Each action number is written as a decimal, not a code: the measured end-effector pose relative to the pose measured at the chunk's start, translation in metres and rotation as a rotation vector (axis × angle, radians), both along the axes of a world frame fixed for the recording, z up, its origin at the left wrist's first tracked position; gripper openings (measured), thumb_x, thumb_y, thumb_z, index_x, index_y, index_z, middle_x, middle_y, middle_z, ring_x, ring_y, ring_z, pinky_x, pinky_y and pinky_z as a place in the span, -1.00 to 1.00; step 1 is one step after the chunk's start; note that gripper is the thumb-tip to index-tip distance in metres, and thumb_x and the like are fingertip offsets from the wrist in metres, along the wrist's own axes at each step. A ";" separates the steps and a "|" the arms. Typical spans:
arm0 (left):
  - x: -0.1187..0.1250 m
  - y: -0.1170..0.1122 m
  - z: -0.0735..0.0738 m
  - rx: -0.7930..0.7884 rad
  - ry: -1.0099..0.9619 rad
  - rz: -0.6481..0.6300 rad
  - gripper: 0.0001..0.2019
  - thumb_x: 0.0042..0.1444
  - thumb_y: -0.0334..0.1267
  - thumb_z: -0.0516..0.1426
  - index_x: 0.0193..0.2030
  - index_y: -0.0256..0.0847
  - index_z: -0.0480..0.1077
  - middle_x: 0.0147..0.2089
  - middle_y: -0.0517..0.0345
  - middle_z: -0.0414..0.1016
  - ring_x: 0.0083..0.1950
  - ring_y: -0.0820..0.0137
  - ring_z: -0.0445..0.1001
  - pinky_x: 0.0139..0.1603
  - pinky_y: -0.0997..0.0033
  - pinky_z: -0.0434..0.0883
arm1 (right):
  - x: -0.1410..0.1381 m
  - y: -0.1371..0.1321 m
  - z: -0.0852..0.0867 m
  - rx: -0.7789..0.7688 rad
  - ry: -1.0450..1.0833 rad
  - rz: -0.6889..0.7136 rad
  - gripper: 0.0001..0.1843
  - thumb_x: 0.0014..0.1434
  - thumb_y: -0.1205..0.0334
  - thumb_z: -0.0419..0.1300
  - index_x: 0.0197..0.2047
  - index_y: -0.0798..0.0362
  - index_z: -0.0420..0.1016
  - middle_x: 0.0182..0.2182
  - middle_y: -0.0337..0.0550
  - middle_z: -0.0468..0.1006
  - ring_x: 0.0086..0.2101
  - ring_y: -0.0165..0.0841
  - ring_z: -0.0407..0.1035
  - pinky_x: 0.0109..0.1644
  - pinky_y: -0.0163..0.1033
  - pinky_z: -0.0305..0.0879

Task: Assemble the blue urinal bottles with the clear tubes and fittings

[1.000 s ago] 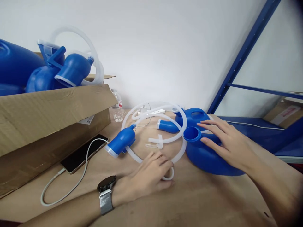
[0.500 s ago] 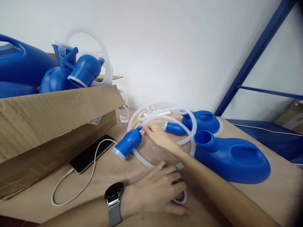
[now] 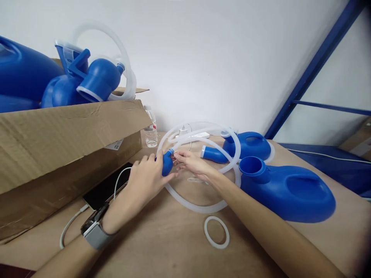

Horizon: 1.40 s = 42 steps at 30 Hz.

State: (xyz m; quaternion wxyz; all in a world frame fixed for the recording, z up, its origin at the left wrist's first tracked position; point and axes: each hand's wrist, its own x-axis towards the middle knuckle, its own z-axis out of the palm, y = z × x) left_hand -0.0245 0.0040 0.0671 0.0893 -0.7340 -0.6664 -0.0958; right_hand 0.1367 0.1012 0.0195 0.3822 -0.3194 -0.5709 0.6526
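Observation:
My left hand (image 3: 149, 170) lies over a blue plastic urinal funnel (image 3: 167, 165), its fingers around the body and hiding most of it. My right hand (image 3: 191, 161) is closed in a pinch beside the funnel's narrow neck; what its fingertips hold is too small to make out. A translucent tube (image 3: 199, 209) lies in loops behind and below the hands, with one end at the neck. Under my right wrist is a small clear flat piece (image 3: 194, 180). Nearer me, a white sealing ring (image 3: 206, 228) rests flat on the table.
Two blue urinal bottles (image 3: 292, 197) with handles stand at the right. At the left, a cardboard box (image 3: 72, 127) holds more blue parts and tubing. A phone (image 3: 101, 189) with a white cable, a water bottle (image 3: 150, 133) and a power strip (image 3: 199, 135) are also on the table.
My left hand has moved up and left from the table onto the funnel, uncovering the white ring. My right hand stays at the neck. The view has shifted slightly.

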 end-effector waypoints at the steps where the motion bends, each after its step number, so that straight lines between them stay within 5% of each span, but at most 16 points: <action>1: -0.002 0.002 -0.001 -0.058 -0.003 0.019 -0.36 0.33 0.08 0.16 0.39 -0.30 0.25 0.07 -0.28 0.58 0.00 -0.19 0.62 -0.11 0.03 0.49 | -0.002 0.000 -0.001 0.015 0.029 -0.007 -0.72 0.12 0.04 0.48 -0.33 0.07 0.61 -0.39 -0.19 0.60 -0.32 -0.39 0.47 -0.22 -0.30 0.43; 7: -0.001 0.001 0.004 -0.077 -0.051 0.030 -0.45 0.33 -0.04 0.13 0.37 -0.24 0.25 0.11 -0.24 0.58 -0.03 -0.15 0.65 -0.17 0.10 0.48 | -0.017 -0.001 -0.004 0.086 0.179 -0.091 -0.66 0.08 -0.03 0.50 -0.36 0.04 0.58 -0.41 -0.27 0.56 -0.32 -0.41 0.43 -0.09 -0.27 0.42; 15: -0.012 0.013 -0.003 -0.094 -0.480 -0.098 -0.47 0.21 0.21 0.18 0.16 -0.09 0.44 -0.09 0.00 0.69 -0.07 -0.03 0.67 -0.19 0.19 0.46 | -0.008 0.004 0.006 0.029 0.313 -0.194 -0.69 0.14 0.01 0.45 -0.29 0.03 0.51 -0.31 -0.27 0.53 -0.30 -0.42 0.49 -0.08 -0.25 0.46; 19: -0.011 0.015 -0.012 -0.024 -0.350 -0.104 -0.36 0.22 0.09 0.23 0.36 -0.11 0.32 0.11 -0.08 0.62 0.07 -0.07 0.64 -0.06 0.15 0.48 | -0.010 -0.007 0.020 -0.132 0.331 -0.100 -0.76 0.22 0.08 0.41 -0.21 0.00 0.48 -0.25 -0.21 0.62 -0.19 -0.35 0.55 -0.02 -0.24 0.47; 22: -0.007 0.011 -0.018 0.008 -0.203 -0.104 -0.17 0.20 0.05 0.27 0.52 -0.15 0.10 0.20 -0.19 0.55 0.06 -0.10 0.63 -0.11 0.16 0.48 | -0.018 -0.012 0.029 -0.242 0.461 -0.162 -0.84 0.35 0.10 0.31 -0.18 -0.03 0.44 -0.29 -0.23 0.63 -0.17 -0.37 0.56 -0.01 -0.26 0.48; 26: -0.005 0.008 -0.024 0.065 -0.137 -0.128 0.00 0.15 0.00 0.31 0.59 -0.19 -0.10 0.23 -0.26 0.55 0.10 -0.12 0.62 -0.06 0.16 0.48 | -0.016 -0.004 0.036 -0.284 0.644 -0.300 -0.62 0.40 -0.08 0.25 -0.35 -0.06 0.28 -0.57 -0.41 0.35 -0.52 -0.45 0.36 -0.25 -0.30 0.46; 31: -0.005 0.009 -0.020 -0.025 -0.132 -0.160 -0.44 0.22 -0.10 0.19 0.33 -0.23 0.35 0.00 -0.20 0.67 -0.06 -0.12 0.67 -0.15 0.13 0.46 | -0.003 0.006 0.036 -0.298 0.694 -0.415 -0.36 0.35 -0.33 0.15 -0.49 -0.04 0.05 -0.71 -0.52 -0.03 -0.70 -0.52 -0.17 -0.57 -0.36 0.11; 37: -0.008 0.011 -0.009 -0.086 -0.359 -0.223 -0.51 0.05 -0.13 0.25 0.15 -0.15 0.54 -0.12 -0.05 0.71 -0.14 0.00 0.67 -0.19 0.22 0.43 | -0.002 -0.002 0.047 -0.338 0.858 -0.436 -0.36 0.47 -0.28 -0.03 -0.52 -0.03 0.07 -0.76 -0.52 -0.08 -0.71 -0.51 -0.28 -0.63 -0.35 -0.05; 42: -0.021 0.020 -0.008 -0.240 -0.672 -0.289 -0.44 -0.03 0.06 0.35 0.09 -0.16 0.58 -0.20 0.11 0.66 -0.25 0.20 0.58 -0.23 0.31 0.41 | 0.005 -0.002 0.050 -0.294 0.835 -0.477 -0.33 0.46 -0.28 -0.01 -0.53 -0.02 0.02 -0.77 -0.51 -0.11 -0.71 -0.52 -0.30 -0.64 -0.38 -0.07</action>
